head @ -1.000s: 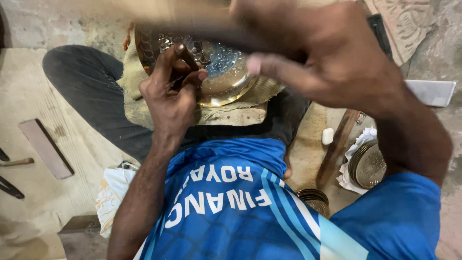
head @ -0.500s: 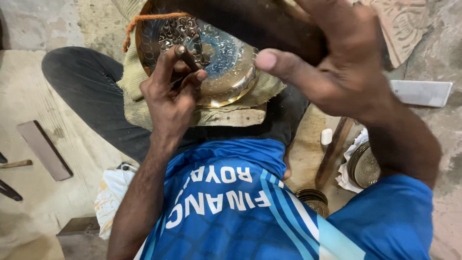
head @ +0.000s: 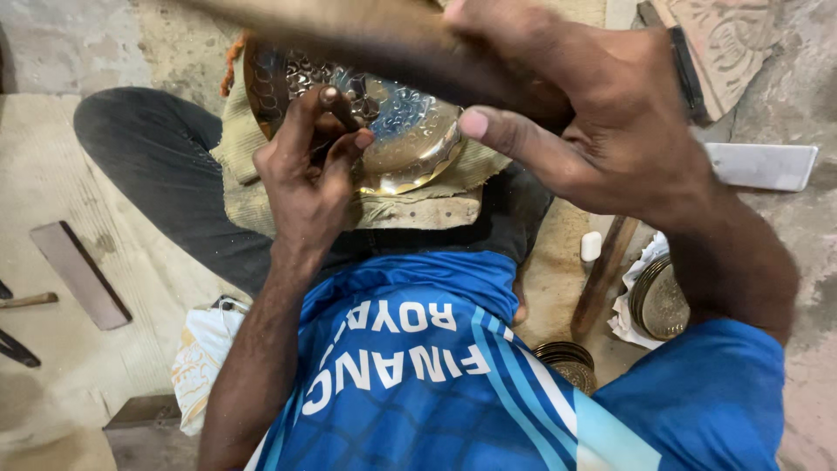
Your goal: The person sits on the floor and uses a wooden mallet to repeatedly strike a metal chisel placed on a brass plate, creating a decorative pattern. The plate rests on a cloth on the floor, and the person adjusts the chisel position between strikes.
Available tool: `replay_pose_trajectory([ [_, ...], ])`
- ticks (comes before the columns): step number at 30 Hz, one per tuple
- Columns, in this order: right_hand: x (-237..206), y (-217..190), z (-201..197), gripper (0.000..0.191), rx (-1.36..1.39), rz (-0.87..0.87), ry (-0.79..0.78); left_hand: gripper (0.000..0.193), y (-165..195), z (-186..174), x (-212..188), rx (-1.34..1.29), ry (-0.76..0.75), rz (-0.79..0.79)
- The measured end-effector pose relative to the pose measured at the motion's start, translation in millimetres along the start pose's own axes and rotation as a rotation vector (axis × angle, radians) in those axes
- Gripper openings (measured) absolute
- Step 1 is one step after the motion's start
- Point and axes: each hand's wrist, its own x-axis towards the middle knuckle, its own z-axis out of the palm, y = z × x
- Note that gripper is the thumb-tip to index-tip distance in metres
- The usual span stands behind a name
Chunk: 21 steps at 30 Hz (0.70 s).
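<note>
A shiny embossed brass plate rests on a folded beige cloth pad over my lap. My left hand is shut on a thin dark metal punch, its tip set on the plate's patterned surface. My right hand is raised close to the camera, shut on a wooden mallet handle that runs leftward, blurred, above the plate. The mallet's head is out of view.
Stacked brass plates on white paper lie at the right, another stack near my knee. A wooden stick, a white flat bar, a wooden block and a white bag lie on the floor.
My right hand with the mallet handle has shifted slightly right and up. The left hand keeps the punch on the plate, nudged a little along the pattern.
</note>
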Motion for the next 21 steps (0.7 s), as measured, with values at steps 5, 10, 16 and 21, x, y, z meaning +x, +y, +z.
replay_pose_trajectory([
  [5, -23.1, -8.8, -1.5, 0.049, -0.166, 0.049, -0.112, 0.034, 18.5, 12.3, -14.7, -0.067, 0.020, 0.015],
  [10, -49.0, -23.6, -5.5, 0.050, -0.148, 0.034, -0.089, 0.040, 30.2, 14.9, -37.8, -0.047, -0.024, -0.001],
  [16, -58.3, -51.3, -8.8, 0.046, -0.087, 0.006, -0.034, 0.037, 48.7, 4.5, -53.2, -0.133, -0.028, 0.034],
  [21, -61.1, -61.1, -12.6, 0.049, -0.093, 0.049, -0.082, 0.044, 58.0, -2.5, -59.8, -0.198, -0.064, -0.066],
])
